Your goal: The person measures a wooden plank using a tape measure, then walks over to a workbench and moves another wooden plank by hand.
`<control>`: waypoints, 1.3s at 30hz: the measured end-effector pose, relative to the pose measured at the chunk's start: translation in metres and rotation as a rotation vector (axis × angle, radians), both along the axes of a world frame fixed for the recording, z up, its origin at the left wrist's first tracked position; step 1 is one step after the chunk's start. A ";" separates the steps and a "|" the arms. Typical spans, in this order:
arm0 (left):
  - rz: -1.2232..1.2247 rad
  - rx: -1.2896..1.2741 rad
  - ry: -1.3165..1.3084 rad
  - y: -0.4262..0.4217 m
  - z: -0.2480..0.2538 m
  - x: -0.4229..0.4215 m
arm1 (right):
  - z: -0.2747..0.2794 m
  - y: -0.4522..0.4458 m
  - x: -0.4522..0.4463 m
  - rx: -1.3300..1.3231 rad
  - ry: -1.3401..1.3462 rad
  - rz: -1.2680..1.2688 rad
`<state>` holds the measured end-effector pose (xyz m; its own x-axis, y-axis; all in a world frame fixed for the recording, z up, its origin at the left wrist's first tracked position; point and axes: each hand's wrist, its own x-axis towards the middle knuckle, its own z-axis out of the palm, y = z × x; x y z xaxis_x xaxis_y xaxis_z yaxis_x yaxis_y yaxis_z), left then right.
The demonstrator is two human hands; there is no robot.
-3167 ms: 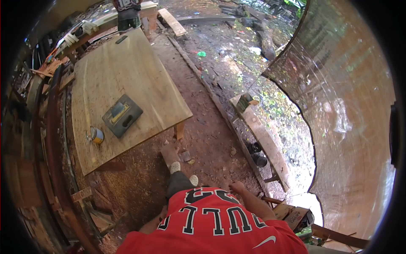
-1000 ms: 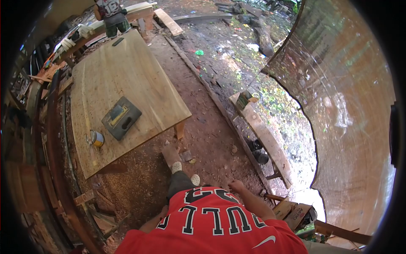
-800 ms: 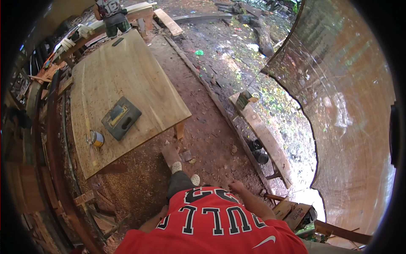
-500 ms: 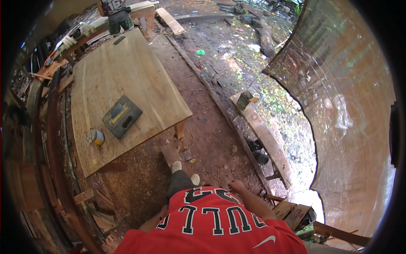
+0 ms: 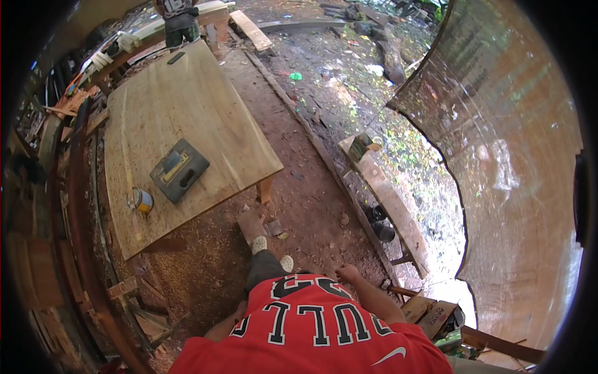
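My right hand is beside the red jersey, above the dirt floor, its fingers curled; what they hold, if anything, is too small to make out. My left hand is mostly hidden at the jersey's left edge, and its fingers do not show. Ahead to the left stands a wooden table. On it lie a dark tool case with a yellow label, an open tin near the left edge, and a small dark object at the far end.
A person stands beyond the table's far end. A narrow wooden bench is on the right, before a hanging sheet. Cardboard boxes sit at lower right. Timber beams line the left side.
The person at the far end shifts left, then back right in the view. My body and arms stay nearly still; the whole view has moved slightly.
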<state>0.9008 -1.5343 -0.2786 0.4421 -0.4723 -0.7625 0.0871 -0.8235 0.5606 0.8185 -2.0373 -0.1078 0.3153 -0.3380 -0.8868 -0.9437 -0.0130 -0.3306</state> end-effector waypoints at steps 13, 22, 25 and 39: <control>-0.011 0.010 -0.007 0.001 0.005 0.005 | 0.004 0.005 -0.002 -0.068 0.029 0.018; -0.018 0.021 -0.049 0.000 0.018 0.013 | -0.004 0.003 0.001 -0.054 0.005 0.034; -0.070 0.053 -0.153 -0.003 0.047 0.027 | -0.006 0.002 0.002 -0.071 0.005 0.046; 0.548 0.130 0.125 -0.038 0.126 0.160 | -0.037 0.008 -0.012 -0.114 -0.059 0.122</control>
